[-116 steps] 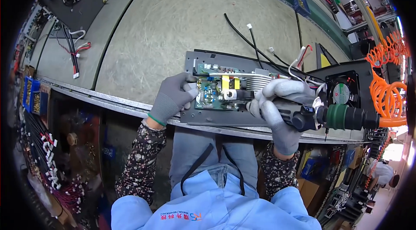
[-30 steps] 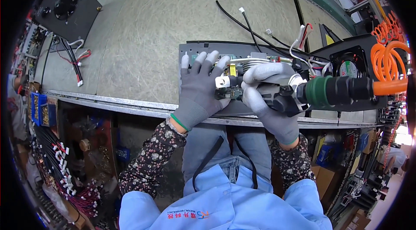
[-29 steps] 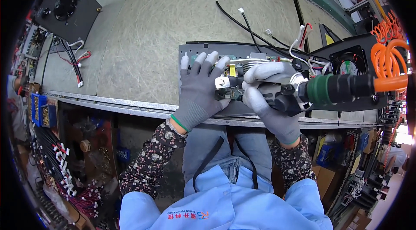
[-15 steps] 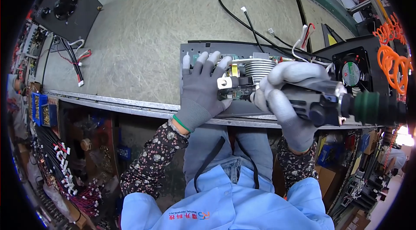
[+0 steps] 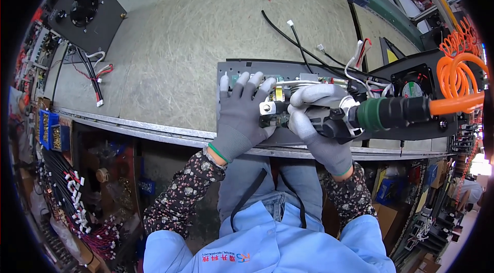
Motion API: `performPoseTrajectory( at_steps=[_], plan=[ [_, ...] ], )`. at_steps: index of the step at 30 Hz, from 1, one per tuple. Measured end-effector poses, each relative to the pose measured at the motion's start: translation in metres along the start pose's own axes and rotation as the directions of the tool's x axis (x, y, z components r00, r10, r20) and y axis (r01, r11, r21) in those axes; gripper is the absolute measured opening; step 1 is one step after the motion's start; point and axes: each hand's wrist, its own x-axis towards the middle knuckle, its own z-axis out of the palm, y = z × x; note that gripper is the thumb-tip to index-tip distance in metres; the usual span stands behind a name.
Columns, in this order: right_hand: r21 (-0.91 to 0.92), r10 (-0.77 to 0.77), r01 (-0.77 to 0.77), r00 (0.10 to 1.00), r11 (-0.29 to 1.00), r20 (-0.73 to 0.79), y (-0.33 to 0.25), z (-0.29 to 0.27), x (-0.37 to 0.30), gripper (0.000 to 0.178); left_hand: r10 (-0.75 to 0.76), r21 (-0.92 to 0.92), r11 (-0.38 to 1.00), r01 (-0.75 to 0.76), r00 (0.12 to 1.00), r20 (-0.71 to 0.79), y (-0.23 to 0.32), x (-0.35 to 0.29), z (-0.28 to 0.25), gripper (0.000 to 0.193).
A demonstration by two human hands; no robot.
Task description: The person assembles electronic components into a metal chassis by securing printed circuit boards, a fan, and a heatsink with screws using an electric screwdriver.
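Scratched workbench (image 5: 170,41), and along its near edge a dark panel (image 5: 285,139) bearing a circuit board (image 5: 279,120), seemingly seated. The left hand (image 5: 241,119) spreads flat over its left end; the right hand (image 5: 325,137) curls round a power driver (image 5: 337,123). Fastening looks unfinished; one far plug (image 5: 289,23) lies unconnected.

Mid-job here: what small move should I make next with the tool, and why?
I'd probably tilt the black power tool slightly until its tip shows: the right hand hides it from this view, so contact can't be confirmed, and the left hand lies spread over the circuit board close by.
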Motion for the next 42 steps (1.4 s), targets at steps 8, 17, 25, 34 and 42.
performPoseTrajectory(
  at_steps=[8, 17, 25, 34, 42],
  plan=[
    [-0.008, 0.042, -0.041, 0.999, 0.999, 0.022, 0.004, 0.004, -0.003, 0.03, -0.003, 0.007, 1.0, 0.003, 1.0, -0.007, -0.002, -0.002, -0.003, 0.085],
    [0.007, 0.071, -0.071, 0.997, 0.997, 0.008, 0.001, 0.005, -0.006, 0.029, 0.002, 0.035, 0.999, -0.001, 1.0, -0.013, 0.0, 0.0, -0.002, 0.083],
    [0.54, 0.193, -0.113, 0.977, 0.834, -0.094, -0.072, -0.038, -0.021, 0.043, -0.003, 0.015, 1.0, 0.003, 1.0, -0.007, -0.002, -0.004, -0.005, 0.086],
    [0.607, 0.119, 0.046, 0.966, 0.793, -0.229, -0.103, -0.227, -0.186, 0.063, 0.014, 0.065, 0.998, -0.014, 1.0, 0.006, -0.002, -0.005, -0.002, 0.09],
    [0.355, 0.562, -0.504, 0.351, 0.787, -0.749, -0.073, -0.285, -0.239, 0.033, 0.024, 0.198, 0.98, -0.032, 0.999, 0.047, 0.012, 0.009, 0.0, 0.098]
  ],
)
